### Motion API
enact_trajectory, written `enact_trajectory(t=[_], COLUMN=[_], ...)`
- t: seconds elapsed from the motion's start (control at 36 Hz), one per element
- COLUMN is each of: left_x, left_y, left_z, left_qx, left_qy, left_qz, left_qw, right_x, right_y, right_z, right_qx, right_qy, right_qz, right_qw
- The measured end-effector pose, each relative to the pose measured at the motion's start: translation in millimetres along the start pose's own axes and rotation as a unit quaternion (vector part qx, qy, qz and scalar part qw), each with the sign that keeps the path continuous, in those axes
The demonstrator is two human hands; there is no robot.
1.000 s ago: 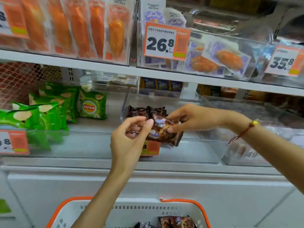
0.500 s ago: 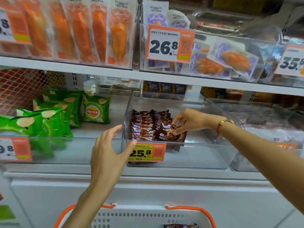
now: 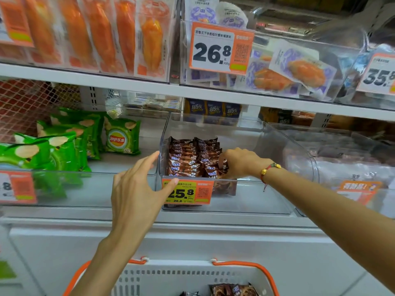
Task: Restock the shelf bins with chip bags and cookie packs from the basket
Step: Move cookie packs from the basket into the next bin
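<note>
Brown cookie packs [image 3: 190, 159] stand in two rows at the left end of a clear shelf bin [image 3: 245, 201] with a 25.8 price tag [image 3: 188, 193]. My right hand [image 3: 239, 163] reaches into the bin and its fingers pinch the front pack of the right row. My left hand [image 3: 136, 189] hovers in front of the bin's left corner, fingers spread and relaxed, holding nothing; its thumb lies over the tag's corner. Green chip bags [image 3: 64, 144] fill the bin to the left. The white basket [image 3: 192, 276] with orange handles sits below, more cookie packs [image 3: 233, 290] in it.
The upper shelf [image 3: 149, 86] holds orange and purple snack packs and price tags reading 26.8 and 35.8. Another clear bin [image 3: 342, 167] stands to the right. A white cabinet front [image 3: 192, 242] runs under the shelf.
One second ago both hands held a cookie pack above the bin. The right hand has since set it at the front of the row, and the left hand let go and drew back.
</note>
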State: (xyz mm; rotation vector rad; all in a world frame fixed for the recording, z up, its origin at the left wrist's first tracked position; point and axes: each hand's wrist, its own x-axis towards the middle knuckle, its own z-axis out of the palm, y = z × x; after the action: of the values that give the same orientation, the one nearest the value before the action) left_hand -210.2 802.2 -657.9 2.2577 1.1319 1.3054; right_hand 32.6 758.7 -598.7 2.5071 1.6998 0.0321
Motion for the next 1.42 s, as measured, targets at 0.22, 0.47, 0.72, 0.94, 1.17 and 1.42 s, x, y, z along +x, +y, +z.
enact_trajectory(t=[0.22,0.47,0.72,0.94,1.17,1.42], left_x=[-0.2,-0.6,-22.5,-66.9,-127.5,-215.9], left_y=[0.3,4.9,10.7,16.4,-25.0,-65.4], left_z=[-0.4,-6.0,-2.9,-0.7,30.7,62.4], left_qx=[-0.006,0.004,-0.029,-0.066,-0.047,0.029], left_qy=[-0.018,-0.029,0.063,0.007,-0.248,-0.517], left_qz=[-0.014,-0.016,0.048,0.056,-0.090,-0.120], left_qw=[1.000,0.999,0.996,0.996,0.964,0.847], right_x=[0.4,-13.1,-57.0,-103.7,-140.7,-182.8], right_y=[-8.1,-3.8,15.6,-10.9,-38.6,-55.8], right_z=[9.4,-6.7,0.2,24.9,118.5,219.2], right_qx=[0.065,0.167,0.158,0.230,0.196,0.157], right_qy=[0.027,-0.071,0.099,0.319,0.061,-0.179], right_qz=[-0.014,-0.006,-0.002,-0.075,-0.105,-0.077], right_qw=[0.997,0.983,0.982,0.916,0.973,0.968])
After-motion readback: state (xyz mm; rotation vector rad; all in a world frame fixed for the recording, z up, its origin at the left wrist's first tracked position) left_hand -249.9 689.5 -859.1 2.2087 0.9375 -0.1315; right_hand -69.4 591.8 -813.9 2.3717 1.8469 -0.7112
